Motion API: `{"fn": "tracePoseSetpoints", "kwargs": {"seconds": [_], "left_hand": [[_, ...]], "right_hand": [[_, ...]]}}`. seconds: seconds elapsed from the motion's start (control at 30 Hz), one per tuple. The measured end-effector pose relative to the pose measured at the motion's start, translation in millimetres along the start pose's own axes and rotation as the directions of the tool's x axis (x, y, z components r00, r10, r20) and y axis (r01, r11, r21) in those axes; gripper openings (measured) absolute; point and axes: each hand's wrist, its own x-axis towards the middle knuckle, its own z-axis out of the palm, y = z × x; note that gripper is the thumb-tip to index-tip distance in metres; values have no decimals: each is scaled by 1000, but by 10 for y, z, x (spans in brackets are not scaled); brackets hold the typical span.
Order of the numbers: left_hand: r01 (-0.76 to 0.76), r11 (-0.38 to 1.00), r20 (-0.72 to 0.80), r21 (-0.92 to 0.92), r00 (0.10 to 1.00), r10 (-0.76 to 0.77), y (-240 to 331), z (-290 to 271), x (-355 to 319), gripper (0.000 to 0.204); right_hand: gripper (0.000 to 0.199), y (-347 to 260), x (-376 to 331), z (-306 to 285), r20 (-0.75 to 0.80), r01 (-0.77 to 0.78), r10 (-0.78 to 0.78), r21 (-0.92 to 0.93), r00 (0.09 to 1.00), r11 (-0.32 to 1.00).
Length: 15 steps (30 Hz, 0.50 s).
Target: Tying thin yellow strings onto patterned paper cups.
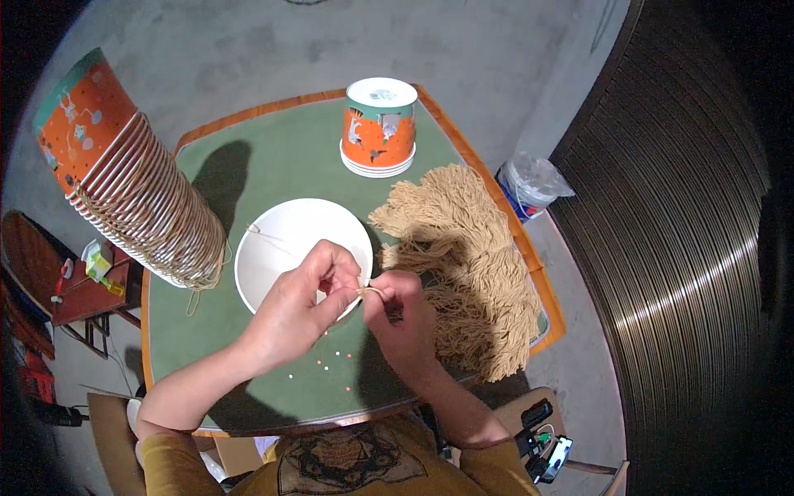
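Far left: a dark reddish-brown piece of furniture on the floor, with a green-and-white bottle on it.
Tall cup stack: orange cups with green bases, nested in a long leaning column at the table's left side; tan strands wind around the pale rims, and a loose loop hangs by the lower end.
Table: green top with an orange-brown edge, beneath both hands.
Bowl: a white round bowl at mid-table, a thin strand at its upper left rim.
Left hand: the left hand is over the bowl's lower right part, thumb and forefinger pinching a short tan cord; the other fingers are bent.
Small bits: orange and white specks scattered on the green top, nearer the person than the bowl.
Cord: between the two hands, just at the bowl's right rim, curving at the fingertips.
Short cup stack: upside-down orange cups near the far edge, white bottom up.
Right hand: the right hand pinches the same cord between thumb and forefinger; I cannot tell how its remaining fingers sit.
Yarn: a large tan heap along the right edge, just beside the right hand.
Bucket: a white-and-blue bucket beyond the table.
Phone: a lit phone at lower right.
Far right: a dark ribbed shutter.
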Motion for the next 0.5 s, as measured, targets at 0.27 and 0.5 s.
{"fn": "tracePoseSetpoints", "kwargs": {"seconds": [0.27,0.5], "left_hand": [[66,995,1,-73,998,-66,12,-18,9,23],[78,996,30,-54,997,-76,26,-33,24,27]], "right_hand": [[31,15,203,-261,312,616,-538,-511,783,600],[31,-83,354,-348,428,713,-571,-445,701,541]]}}
